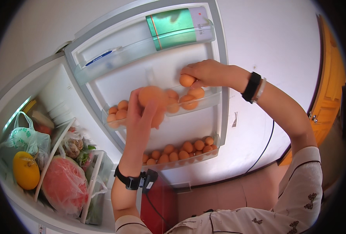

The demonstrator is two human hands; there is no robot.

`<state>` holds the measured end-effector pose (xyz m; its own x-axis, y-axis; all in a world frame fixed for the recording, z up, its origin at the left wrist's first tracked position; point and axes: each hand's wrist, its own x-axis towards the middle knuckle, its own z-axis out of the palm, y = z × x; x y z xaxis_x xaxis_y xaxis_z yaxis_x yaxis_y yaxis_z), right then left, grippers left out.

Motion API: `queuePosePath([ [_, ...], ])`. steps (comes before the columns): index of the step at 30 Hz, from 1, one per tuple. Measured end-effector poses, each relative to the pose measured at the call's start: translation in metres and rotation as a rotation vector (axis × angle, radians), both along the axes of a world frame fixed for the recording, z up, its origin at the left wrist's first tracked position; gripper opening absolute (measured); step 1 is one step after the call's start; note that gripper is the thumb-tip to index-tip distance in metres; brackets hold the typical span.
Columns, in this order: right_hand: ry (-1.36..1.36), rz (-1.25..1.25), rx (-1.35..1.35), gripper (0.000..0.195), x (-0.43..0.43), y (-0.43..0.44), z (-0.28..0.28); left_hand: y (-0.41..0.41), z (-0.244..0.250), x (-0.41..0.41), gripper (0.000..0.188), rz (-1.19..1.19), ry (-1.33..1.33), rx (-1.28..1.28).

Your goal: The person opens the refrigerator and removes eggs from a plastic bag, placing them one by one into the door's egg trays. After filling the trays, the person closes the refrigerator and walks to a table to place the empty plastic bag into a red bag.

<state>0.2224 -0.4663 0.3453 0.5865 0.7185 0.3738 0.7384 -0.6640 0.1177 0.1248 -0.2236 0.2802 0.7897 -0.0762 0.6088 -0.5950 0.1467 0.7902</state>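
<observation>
My left hand (142, 117) holds brown eggs (151, 96), blurred and close to the camera; how many it holds I cannot tell. Between the fingers of my right hand (205, 73) is a single brown egg (187, 80), just above the right part of the middle door shelf (203, 101). Several eggs (189, 101) rest in that shelf below the right hand. More eggs (121, 114) sit at its left end, partly hidden by my left hand. The lower door shelf (187, 162) carries two rows of eggs (183, 155).
The refrigerator door (173, 58) stands open. Its top shelf bears a green and white box (173, 27) and a blue-and-white packet (103, 57). Inside the refrigerator are a yellow melon (26, 170), plastic-wrapped cut watermelon (65, 185) and bagged food (29, 137). A black cable (266, 149) hangs along the wall.
</observation>
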Motion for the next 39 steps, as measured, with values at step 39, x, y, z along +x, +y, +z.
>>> queuePosePath([
  [39, 0.341, -0.018, -0.166, 0.039, 0.029, 0.008, 0.023, -0.037, 0.016, 0.062, 0.033, 0.084, -0.059, 0.036],
])
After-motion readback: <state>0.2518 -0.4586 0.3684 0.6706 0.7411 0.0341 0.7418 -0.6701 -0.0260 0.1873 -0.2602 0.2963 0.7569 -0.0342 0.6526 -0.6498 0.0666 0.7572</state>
